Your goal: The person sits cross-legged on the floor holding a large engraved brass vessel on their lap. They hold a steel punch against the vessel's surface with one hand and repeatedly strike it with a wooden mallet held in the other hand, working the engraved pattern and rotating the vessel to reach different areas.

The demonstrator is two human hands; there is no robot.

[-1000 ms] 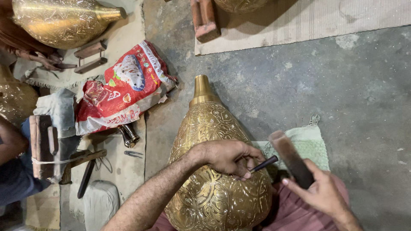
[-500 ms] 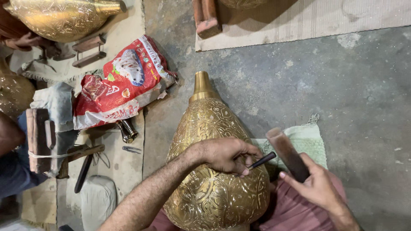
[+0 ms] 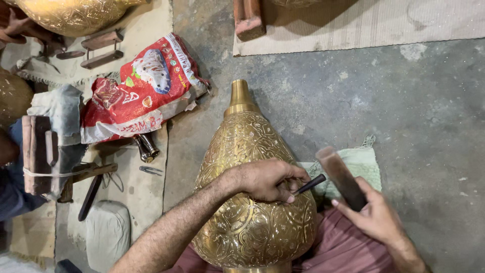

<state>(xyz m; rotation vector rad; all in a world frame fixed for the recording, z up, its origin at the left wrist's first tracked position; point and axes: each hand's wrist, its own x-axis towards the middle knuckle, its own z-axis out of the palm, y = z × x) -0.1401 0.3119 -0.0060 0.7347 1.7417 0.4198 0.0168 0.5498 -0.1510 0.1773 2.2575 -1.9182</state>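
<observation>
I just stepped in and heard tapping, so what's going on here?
A person sits on the floor with a large engraved brass vase lying across their lap. Their left hand rests on the vase and pinches a thin dark chisel against its patterned surface. Their right hand holds a dark rectangular striking block raised just above the chisel's end.

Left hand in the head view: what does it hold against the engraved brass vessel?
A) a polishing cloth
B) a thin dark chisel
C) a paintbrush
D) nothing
B: the left hand pinches a thin dark chisel, its tip hidden, on the brass vessel.
</observation>
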